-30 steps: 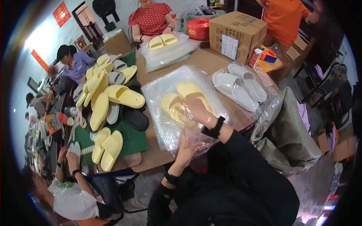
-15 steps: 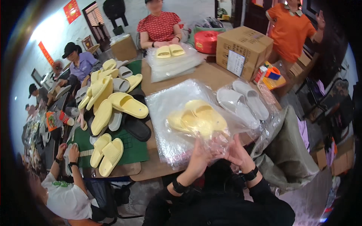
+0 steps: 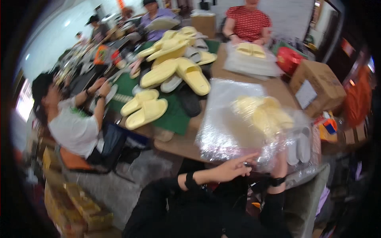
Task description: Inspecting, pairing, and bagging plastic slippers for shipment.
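A pair of pale yellow slippers (image 3: 260, 111) lies inside a clear plastic bag (image 3: 258, 152), its film crinkled and blurred by motion. At the bag's near edge is my left hand (image 3: 234, 166), index finger stretched out to the right and the others partly bent, apparently gripping nothing. My right hand (image 3: 281, 156) reaches up at the bag's right side; its fingers are smeared and hidden by film. Under and left of the bagged pair lies a stack of flat clear bags (image 3: 216, 119). Grey slippers (image 3: 299, 146) lie to the right.
Yellow, grey and black slippers pile up (image 3: 174, 59) on a green mat (image 3: 174, 125). A yellow pair (image 3: 145, 109) sits near the table's left edge. Across the table, a person in red (image 3: 249, 23) stands by more bags. A carton (image 3: 317, 85) is at right; a seated co-worker (image 3: 75, 119) at left.
My view has swung right, so the scene shifts and blurs. My left hand has come away from the bag's mouth, finger extended; my right hand now stands higher along the bag's right side.
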`<state>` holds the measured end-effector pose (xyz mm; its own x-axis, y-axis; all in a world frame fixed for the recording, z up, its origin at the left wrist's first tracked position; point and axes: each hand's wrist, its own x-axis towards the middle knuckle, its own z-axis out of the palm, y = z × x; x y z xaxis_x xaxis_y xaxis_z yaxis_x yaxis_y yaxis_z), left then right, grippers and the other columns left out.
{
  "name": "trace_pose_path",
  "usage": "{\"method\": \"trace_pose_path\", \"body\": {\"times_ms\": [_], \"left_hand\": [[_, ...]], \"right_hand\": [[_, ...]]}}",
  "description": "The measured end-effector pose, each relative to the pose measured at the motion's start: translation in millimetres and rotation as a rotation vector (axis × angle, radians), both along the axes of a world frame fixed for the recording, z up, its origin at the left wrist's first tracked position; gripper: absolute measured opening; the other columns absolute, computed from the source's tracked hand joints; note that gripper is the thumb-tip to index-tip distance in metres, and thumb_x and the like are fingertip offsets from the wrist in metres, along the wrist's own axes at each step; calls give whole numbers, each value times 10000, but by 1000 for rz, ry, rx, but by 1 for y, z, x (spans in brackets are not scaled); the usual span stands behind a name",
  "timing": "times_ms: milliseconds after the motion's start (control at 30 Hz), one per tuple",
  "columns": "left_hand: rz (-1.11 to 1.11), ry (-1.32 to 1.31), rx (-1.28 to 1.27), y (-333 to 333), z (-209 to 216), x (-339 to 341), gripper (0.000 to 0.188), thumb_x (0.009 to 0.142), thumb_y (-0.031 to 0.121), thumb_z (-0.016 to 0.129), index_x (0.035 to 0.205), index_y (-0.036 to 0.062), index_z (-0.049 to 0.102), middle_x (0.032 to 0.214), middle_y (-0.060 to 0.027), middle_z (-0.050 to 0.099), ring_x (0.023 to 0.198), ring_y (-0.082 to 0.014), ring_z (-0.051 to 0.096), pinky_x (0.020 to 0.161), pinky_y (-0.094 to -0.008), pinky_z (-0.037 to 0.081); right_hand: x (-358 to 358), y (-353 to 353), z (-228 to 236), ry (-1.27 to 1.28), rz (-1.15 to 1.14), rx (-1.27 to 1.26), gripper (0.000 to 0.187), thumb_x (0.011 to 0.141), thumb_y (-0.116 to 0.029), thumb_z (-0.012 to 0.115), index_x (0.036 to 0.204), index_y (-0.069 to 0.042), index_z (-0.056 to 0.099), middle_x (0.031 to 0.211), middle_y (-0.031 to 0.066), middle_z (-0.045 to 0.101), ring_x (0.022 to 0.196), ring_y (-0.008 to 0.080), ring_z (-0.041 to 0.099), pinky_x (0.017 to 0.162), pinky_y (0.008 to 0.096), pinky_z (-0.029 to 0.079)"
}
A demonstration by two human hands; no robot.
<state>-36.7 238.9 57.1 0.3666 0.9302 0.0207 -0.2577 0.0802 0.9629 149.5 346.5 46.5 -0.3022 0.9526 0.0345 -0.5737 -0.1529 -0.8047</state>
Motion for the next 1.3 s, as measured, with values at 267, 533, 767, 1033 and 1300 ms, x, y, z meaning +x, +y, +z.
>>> {"method": "trace_pose_path", "body": {"times_ms": [267,533,767,1033,1300], "left_hand": [[692,41,-137,10,-20,-95,624,868,50,511,1420,93,222,1205,-140,499,952,-154,528,830,-284,446],[1687,161,-123,-7,-53,-298,963,781,157,676,1447,104,-17,1248,-239,445,1046,-259,518,844,-330,455],[1375,455,-214,7,-77,-395,947,714,169,762,1376,-50,122,1133,-220,544,1031,-282,575,747,-372,520],[1332,93,-162,14,-84,-335,531,787,0,548,1286,-24,369,1093,-142,574,944,-232,577,779,-323,481],[948,-333,-232,-9,2,-133,363,924,86,438,1265,50,322,1176,-145,483,1053,-275,540,847,-412,511]], "right_hand": [[71,185,-21,37,25,-30,519,969,-308,363,1385,-12,269,1408,162,317,1301,307,313,1064,407,331],[-29,-26,-29,-54,-289,-129,366,929,-256,464,1219,-34,456,1124,121,504,933,207,527,889,335,445],[-74,-85,-31,-229,246,-185,119,932,-135,476,981,-41,529,830,84,597,723,153,573,687,274,475],[-104,-82,-35,-361,338,-162,116,925,-111,475,963,-21,538,808,94,600,748,161,591,722,291,491],[-114,-82,-28,-634,577,182,731,788,-79,697,1366,-58,251,1303,128,415,1151,201,467,957,362,418]]}}
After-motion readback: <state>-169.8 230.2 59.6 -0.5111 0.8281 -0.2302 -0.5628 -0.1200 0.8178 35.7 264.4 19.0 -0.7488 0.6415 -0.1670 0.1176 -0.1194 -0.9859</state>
